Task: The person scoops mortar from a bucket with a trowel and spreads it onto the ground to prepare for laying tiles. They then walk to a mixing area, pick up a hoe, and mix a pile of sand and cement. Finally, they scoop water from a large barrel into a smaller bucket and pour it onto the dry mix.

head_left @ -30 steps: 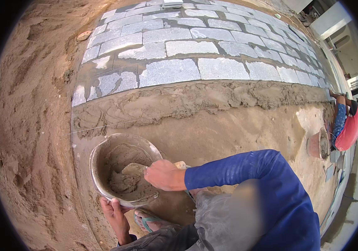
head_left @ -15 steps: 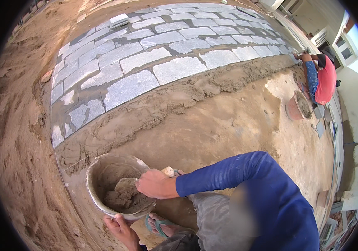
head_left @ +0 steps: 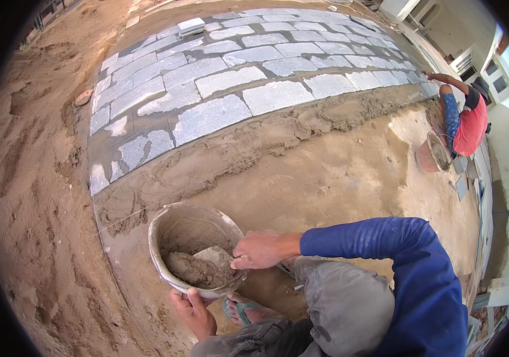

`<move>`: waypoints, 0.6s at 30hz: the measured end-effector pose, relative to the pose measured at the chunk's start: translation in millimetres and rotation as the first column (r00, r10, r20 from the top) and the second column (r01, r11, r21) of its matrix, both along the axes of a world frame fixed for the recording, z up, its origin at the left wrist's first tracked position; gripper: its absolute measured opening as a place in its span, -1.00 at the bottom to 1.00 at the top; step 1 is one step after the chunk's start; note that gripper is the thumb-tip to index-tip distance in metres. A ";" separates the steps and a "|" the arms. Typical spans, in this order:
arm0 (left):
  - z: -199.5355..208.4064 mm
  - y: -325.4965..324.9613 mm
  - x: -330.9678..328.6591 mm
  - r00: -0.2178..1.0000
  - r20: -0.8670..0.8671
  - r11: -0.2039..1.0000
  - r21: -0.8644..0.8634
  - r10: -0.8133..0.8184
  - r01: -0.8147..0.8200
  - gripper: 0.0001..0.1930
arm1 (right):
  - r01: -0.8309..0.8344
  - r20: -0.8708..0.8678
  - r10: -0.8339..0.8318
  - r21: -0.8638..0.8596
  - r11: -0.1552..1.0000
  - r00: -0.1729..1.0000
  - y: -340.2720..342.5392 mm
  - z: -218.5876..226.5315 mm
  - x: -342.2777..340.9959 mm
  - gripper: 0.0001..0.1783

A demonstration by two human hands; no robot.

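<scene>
A pale bucket with a mortar-smeared rim stands tilted towards me, partly filled with wet grey mortar. My right hand is closed round a trowel at the bucket's right side. The trowel's blade lies on the mortar inside, and its handle is hidden by my fingers. Below the near rim, my left hand grips the bucket, thumb up against its outer wall and the other fingers partly hidden beneath it.
Beyond the bucket runs a bed of spread mortar along a taut string. Grey stone slabs lie past it, with a small slab stack on top. At right, a co-worker crouches beside a reddish bucket.
The trowel blade has shifted right within the bucket, and my right hand has turned so its handle no longer shows. My left hand keeps its grip. The whole view has shifted slightly.
</scene>
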State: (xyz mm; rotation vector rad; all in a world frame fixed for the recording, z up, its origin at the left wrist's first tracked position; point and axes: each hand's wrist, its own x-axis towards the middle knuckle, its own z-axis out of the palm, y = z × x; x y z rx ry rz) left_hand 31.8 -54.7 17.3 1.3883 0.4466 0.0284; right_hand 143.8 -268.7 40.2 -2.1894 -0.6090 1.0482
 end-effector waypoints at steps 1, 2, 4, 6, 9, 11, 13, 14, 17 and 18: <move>-3.7 3.6 -1.7 1.000 -0.025 1.000 0.017 -0.013 0.013 -0.75 | -0.011 -0.007 0.011 0.007 1.000 1.000 -1.9 -2.5 0.5 -0.49; -5.8 6.3 -1.6 1.000 -0.027 1.000 0.006 0.006 -0.006 -0.75 | -0.028 -0.016 0.028 0.014 1.000 0.999 -3.6 -4.7 2.5 -0.48; -9.2 19.1 0.5 0.999 -0.028 0.999 -0.016 0.045 -0.045 -0.74 | -0.041 -0.034 0.039 -0.068 0.997 0.999 12.0 12.1 12.7 -0.49; -13.6 27.4 -2.6 0.997 -0.024 0.996 -0.046 0.071 -0.073 -0.76 | -0.049 -0.038 0.046 -0.085 0.995 0.998 17.7 7.8 6.3 -0.50; -5.0 25.3 0.2 0.993 -0.084 0.989 -0.115 0.080 -0.089 -0.81 | 0.011 0.020 -0.009 -0.123 0.992 1.000 14.0 17.4 -1.5 -0.49; -4.0 36.7 -2.1 0.993 -0.094 0.995 -0.053 0.076 -0.081 -0.81 | 0.024 -0.006 -0.024 -0.081 0.996 1.000 24.6 24.6 4.6 -0.48; -9.9 46.2 -8.8 0.989 -0.104 0.994 -0.038 0.101 -0.106 -0.80 | 0.037 -0.011 -0.037 -0.053 0.998 0.999 25.5 23.1 8.1 -0.48; -10.8 51.4 -12.6 0.989 -0.106 0.994 -0.031 0.099 -0.103 -0.79 | 0.032 -0.004 -0.033 -0.030 0.999 0.999 24.1 15.9 9.1 -0.48; -19.1 58.4 -22.0 0.985 -0.053 0.982 -0.087 0.162 -0.167 -0.75 | 0.020 0.017 -0.020 -0.004 1.000 1.000 5.9 13.1 14.9 -0.48; -26.0 59.6 -24.8 0.981 -0.046 0.975 -0.105 0.190 -0.194 -0.72 | 0.022 0.026 -0.021 -0.025 0.999 0.999 -2.5 18.9 19.0 -0.48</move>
